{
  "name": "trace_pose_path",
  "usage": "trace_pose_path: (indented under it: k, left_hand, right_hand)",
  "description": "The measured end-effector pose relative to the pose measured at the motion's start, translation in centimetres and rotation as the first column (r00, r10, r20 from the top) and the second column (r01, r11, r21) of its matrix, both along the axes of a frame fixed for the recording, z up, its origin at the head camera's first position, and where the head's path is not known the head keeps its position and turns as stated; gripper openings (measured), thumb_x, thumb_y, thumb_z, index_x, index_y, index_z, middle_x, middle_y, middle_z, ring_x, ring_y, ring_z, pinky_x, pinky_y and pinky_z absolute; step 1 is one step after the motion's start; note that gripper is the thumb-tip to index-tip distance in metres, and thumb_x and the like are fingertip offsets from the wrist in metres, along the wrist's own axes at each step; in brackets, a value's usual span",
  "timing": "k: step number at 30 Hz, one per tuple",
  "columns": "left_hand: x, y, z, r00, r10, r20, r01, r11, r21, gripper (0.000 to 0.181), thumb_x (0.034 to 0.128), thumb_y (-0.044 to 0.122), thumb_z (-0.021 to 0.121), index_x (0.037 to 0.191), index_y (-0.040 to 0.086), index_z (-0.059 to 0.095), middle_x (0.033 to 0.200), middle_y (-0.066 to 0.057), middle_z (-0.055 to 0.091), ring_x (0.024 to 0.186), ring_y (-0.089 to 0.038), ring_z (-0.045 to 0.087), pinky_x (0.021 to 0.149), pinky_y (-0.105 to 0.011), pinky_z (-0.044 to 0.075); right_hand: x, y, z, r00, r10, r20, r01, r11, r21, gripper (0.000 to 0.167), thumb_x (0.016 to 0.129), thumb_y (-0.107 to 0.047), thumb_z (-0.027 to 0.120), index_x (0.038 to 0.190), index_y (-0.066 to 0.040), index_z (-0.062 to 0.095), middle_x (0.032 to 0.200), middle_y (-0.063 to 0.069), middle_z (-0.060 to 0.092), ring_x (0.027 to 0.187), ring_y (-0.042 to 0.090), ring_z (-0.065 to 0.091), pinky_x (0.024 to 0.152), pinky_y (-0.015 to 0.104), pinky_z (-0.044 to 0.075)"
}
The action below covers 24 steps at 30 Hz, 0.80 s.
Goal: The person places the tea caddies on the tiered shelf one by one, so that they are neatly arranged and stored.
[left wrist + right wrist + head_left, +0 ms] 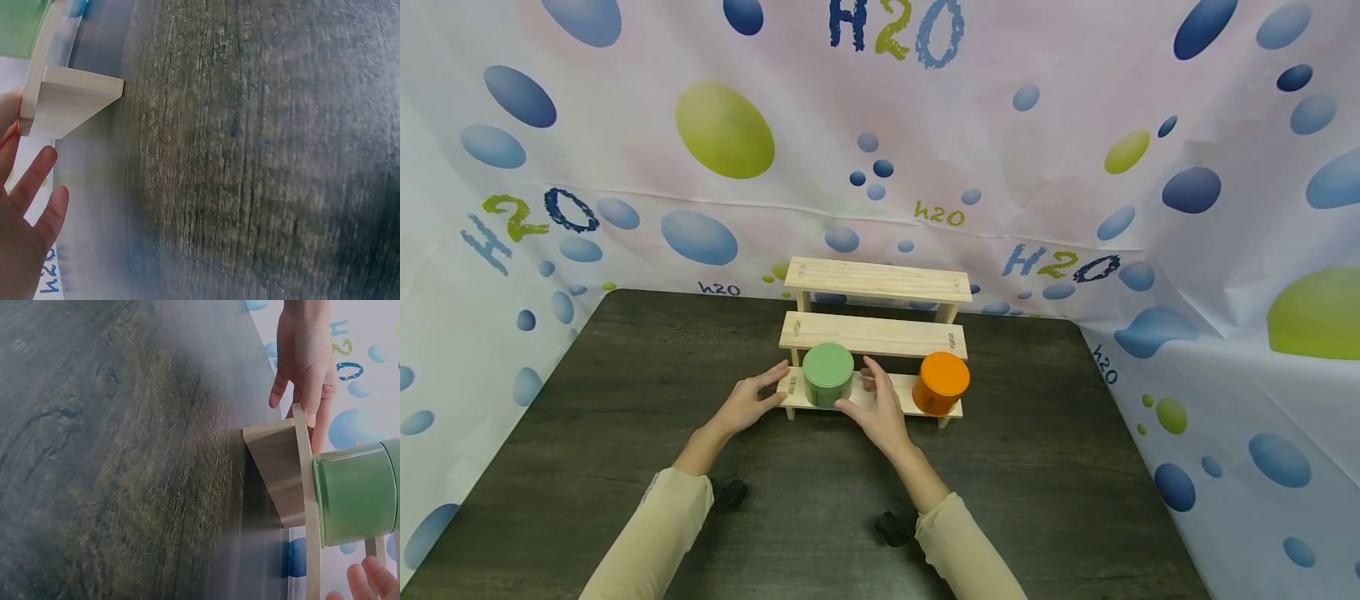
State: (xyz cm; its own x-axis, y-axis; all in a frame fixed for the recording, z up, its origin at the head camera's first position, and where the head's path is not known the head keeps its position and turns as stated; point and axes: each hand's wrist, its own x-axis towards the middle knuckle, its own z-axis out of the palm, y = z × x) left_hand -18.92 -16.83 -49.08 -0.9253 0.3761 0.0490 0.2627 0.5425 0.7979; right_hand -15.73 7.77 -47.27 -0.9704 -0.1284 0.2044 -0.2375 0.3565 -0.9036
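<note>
A three-step wooden shelf [887,335] stands at the back of the dark table. On its lowest step a green lidded round jar [828,379] stands upright at the left, and an orange lidded round jar [940,385] at the right. My left hand [748,406] grips the left end of the lowest step, thumb at the front, other fingers spread beyond it. Just right of the green jar is my right hand [880,414], its fingers parted and loosely bent. In the right wrist view those fingertips [359,581] appear slightly apart from the green jar.
The dark wood-grain table [805,517] reaches forward from the shelf. A white sheet [820,108] printed with blue and green drops hangs behind and at both sides. Small black devices [891,529] show near both wrists.
</note>
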Motion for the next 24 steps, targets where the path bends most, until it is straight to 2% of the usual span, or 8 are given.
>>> trace_pose_path:
  k: [5,9,12,20,22,24]
  left_hand:
    - [0.2,0.0,-0.2,0.997,-0.008,-0.078,0.004,0.999,-0.054,0.05,0.0872,0.007,0.06,0.132,-0.007,0.043,0.141,-0.02,0.035,0.126,-0.04,0.033,0.093,-0.053,0.036]
    - [0.2,0.1,-0.3,0.994,0.001,-0.107,-0.008,0.998,-0.057,0.05,0.0859,0.007,0.062,0.131,-0.007,0.044,0.14,-0.02,0.036,0.124,-0.04,0.037,0.09,-0.051,0.039]
    - [0.3,0.0,-0.4,0.992,0.01,-0.123,-0.019,0.998,-0.065,0.051,0.0849,0.008,0.063,0.13,-0.007,0.045,0.139,-0.02,0.038,0.123,-0.039,0.038,0.089,-0.05,0.04]
    - [0.5,-0.2,-0.5,0.994,0.006,-0.112,-0.016,0.997,-0.081,0.05,0.0857,0.01,0.063,0.13,-0.007,0.046,0.138,-0.02,0.04,0.124,-0.039,0.037,0.094,-0.053,0.034]
    - [0.7,-0.2,-0.4,0.993,0.009,-0.117,-0.019,0.996,-0.082,0.049,0.0857,0.008,0.062,0.129,-0.008,0.046,0.137,-0.021,0.04,0.123,-0.04,0.038,0.094,-0.054,0.034]
    - [1.0,-0.2,-0.4,0.992,0.007,-0.124,-0.019,0.996,-0.089,0.049,0.0851,0.005,0.062,0.129,-0.01,0.045,0.136,-0.023,0.041,0.119,-0.041,0.042,0.092,-0.054,0.035]
  right_hand:
    - [0.6,0.4,0.4,1.0,0.018,-0.025,-0.019,0.999,-0.045,0.075,0.075,-0.011,0.075,0.138,-0.004,0.035,0.124,0.022,0.047,0.111,0.038,0.047,0.091,0.053,0.036]
    - [1.8,0.9,2.4,0.998,0.023,-0.055,-0.027,0.997,-0.079,0.071,0.075,-0.001,0.072,0.135,0.006,0.035,0.122,0.028,0.046,0.107,0.044,0.046,0.088,0.058,0.035]
    - [2.8,1.5,4.0,0.998,0.021,-0.061,-0.025,0.998,-0.058,0.067,0.076,-0.002,0.072,0.133,0.008,0.036,0.121,0.029,0.047,0.104,0.045,0.047,0.086,0.058,0.036]
    - [4.7,3.9,4.8,0.998,0.031,-0.063,-0.031,1.0,0.003,0.068,0.074,0.001,0.072,0.132,0.008,0.038,0.12,0.03,0.049,0.103,0.044,0.049,0.087,0.055,0.038]
    - [4.9,4.6,4.6,0.997,0.025,-0.075,-0.024,0.999,0.025,0.068,0.073,0.002,0.073,0.131,0.008,0.038,0.118,0.029,0.05,0.103,0.043,0.05,0.086,0.052,0.039]
    - [5.0,5.4,3.7,0.997,0.02,-0.08,-0.017,0.999,0.046,0.069,0.072,0.002,0.073,0.132,0.007,0.039,0.117,0.028,0.052,0.102,0.041,0.05,0.084,0.05,0.038]
